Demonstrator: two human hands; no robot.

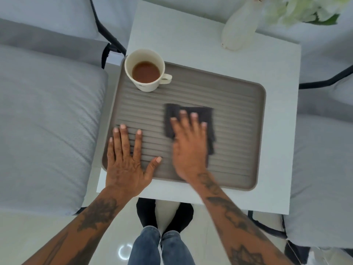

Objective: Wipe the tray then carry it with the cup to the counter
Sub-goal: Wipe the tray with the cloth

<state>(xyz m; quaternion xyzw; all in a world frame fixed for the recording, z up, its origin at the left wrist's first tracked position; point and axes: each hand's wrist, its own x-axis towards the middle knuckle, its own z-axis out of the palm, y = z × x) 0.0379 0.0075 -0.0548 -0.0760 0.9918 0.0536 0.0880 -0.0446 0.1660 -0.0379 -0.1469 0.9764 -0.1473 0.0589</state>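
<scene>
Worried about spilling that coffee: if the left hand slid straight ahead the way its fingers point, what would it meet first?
Probably the cup. The left hand lies flat on the tray, fingers pointing up the ribbed surface, with nothing between them and the cup.

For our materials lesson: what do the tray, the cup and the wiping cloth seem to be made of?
Tray: probably silicone or matte plastic, grey-brown, moulded ribs and rounded corners.
Cup: likely glazed ceramic, possibly plastic; smooth cream wall, thick rim.
Cloth: dark woven or microfibre fabric, soft folds; blurred, so uncertain.
</scene>
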